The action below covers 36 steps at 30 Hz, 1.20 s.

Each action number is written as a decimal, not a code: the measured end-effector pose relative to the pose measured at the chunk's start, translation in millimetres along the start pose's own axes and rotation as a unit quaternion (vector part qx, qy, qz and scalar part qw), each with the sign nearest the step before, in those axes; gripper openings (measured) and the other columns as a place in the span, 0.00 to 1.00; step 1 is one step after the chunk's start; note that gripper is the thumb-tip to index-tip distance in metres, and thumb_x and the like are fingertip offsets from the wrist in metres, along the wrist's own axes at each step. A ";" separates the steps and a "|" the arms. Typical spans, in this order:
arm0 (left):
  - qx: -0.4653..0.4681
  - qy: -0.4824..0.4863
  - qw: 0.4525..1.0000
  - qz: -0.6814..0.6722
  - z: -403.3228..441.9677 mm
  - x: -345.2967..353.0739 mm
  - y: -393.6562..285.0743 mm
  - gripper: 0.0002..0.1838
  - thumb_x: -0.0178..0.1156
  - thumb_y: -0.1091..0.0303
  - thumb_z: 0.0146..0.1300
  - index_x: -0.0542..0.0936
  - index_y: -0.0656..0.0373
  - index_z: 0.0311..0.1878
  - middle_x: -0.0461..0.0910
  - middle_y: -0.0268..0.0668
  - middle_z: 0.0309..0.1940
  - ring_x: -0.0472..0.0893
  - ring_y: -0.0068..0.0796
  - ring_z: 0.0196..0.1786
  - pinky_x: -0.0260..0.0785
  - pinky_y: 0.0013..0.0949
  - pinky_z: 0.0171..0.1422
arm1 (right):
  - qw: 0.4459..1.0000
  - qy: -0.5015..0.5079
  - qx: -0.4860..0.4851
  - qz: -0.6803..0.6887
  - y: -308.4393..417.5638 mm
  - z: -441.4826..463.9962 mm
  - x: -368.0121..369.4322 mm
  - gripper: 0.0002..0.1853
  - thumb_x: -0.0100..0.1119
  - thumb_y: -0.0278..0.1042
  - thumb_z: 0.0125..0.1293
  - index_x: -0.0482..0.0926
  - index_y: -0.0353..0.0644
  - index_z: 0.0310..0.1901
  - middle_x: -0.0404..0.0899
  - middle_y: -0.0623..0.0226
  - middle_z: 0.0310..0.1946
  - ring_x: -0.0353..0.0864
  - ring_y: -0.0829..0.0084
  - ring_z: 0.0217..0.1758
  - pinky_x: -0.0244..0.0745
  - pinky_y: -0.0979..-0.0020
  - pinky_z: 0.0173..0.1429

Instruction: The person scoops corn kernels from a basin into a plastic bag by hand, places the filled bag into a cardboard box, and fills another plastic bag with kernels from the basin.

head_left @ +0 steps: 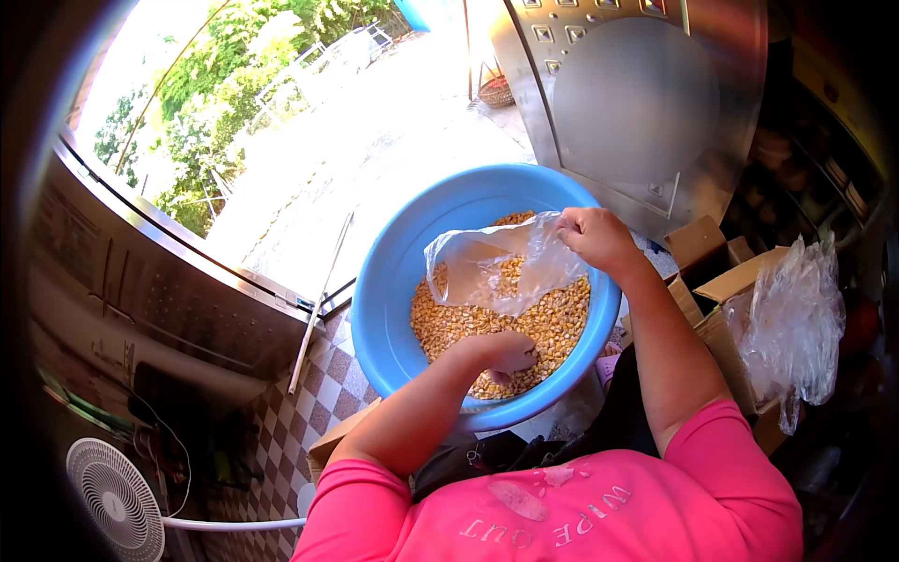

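A wide blue plastic basin [386, 281] holds a heap of yellow corn kernels [552, 328]. Pinched in my right hand [597, 239], at the basin's far right rim, is the edge of a clear plastic bag [534, 267]. The bag hangs over the corn, its mouth spread toward the left, and some kernels show through or inside it. My left hand [510, 356] is low over the near part of the heap, touching the kernels. Its fingers are curled closed, and whatever lies in them is hidden.
Cardboard boxes [730, 281] and a bundle of clear plastic bags [796, 318] stand at the right. A metal door [655, 112] is beyond the basin. On the left are a thin pole [314, 328], checkered floor tiles [281, 412] and a white fan [117, 501].
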<state>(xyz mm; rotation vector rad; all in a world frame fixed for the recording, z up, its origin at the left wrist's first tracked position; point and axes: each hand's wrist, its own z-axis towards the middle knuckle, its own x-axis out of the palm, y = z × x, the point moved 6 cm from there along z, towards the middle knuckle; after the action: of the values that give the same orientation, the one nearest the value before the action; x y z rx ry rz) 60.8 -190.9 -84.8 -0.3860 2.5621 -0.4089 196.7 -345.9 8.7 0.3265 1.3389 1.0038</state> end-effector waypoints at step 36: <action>0.325 -0.153 0.644 -0.675 -13.6 -88.8 22.8 0.29 0.47 0.60 0.69 0.54 0.67 0.66 0.55 0.49 0.66 0.60 0.44 0.67 0.56 0.45 0.69 | 1.000 0.007 0.001 -0.023 1.3 -0.1 0.4 0.11 0.55 0.40 0.57 0.81 0.47 0.37 0.81 0.56 0.31 0.80 0.55 0.38 0.73 0.59 0.45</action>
<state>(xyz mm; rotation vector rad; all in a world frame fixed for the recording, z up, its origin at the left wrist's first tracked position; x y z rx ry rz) 122.8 -136.5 -42.6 -1.8177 1.1517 -1.5084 196.1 -344.9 9.3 0.2895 1.3541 0.9680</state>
